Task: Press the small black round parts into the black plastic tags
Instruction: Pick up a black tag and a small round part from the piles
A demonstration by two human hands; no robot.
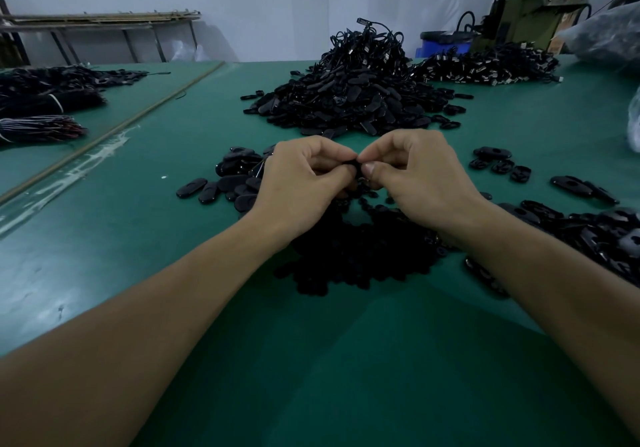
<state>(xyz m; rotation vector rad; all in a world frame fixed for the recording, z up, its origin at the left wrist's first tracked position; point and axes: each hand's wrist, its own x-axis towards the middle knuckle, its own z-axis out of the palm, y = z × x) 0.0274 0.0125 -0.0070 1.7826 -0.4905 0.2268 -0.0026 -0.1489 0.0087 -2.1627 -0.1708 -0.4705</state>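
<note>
Your left hand [301, 178] and right hand [415, 176] meet fingertip to fingertip, both pinching one small black plastic piece [354, 166]. It's mostly hidden, so I can't tell tag from round part. The pile of small black round parts [360, 259] lies just below the grip, between your wrists. Loose black oval plastic tags [221, 183] sit just left of it, with the big heap of tags [346, 100] beyond, on the green table mat [173, 238].

Black plastic tags [346, 100], flat glossy ovals, heaped high at upper centre; more lie loose left of centre and along the right edge; small black round parts [356, 259] form a low pile at centre; one black piece [352, 166], mostly hidden, pinched between left hand [298, 176] and right hand [415, 176].
</note>
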